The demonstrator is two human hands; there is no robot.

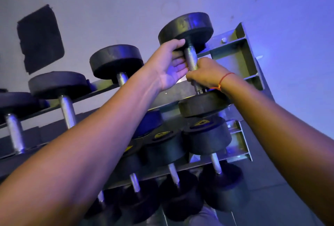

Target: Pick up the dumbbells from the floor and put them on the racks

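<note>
The right hand [204,74] is wrapped around the knurled steel handle of a black round-headed dumbbell [191,59], carrying its weight. The left hand [173,63], fingers spread, cups the handle to steady it at the right end of the grey metal rack's [242,48] upper tier.

One head-worn wide-angle view, tilted, looks close along both forearms at the dumbbell rack [240,48].

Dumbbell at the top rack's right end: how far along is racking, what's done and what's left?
Done: three dumbbells already sit on the top rack, more on the lower tier. In hand: the dumbbell at the right end, right hand wrapped on its handle, left hand open against it. Left: release. The floor is out of view.
</note>
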